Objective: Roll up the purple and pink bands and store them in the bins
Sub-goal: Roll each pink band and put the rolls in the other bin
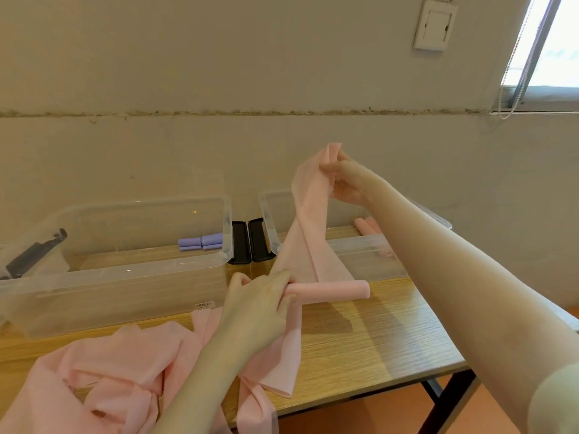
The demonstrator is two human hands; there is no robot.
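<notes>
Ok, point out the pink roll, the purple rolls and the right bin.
pink roll (332,291): head view, middle of the rolled part
purple rolls (202,241): head view, middle of the pile
right bin (366,245): head view, near rim

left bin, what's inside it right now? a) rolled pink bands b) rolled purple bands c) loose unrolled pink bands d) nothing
b: rolled purple bands lie at the back right of the left bin, while the rolled pink ones sit in the right bin.
</notes>
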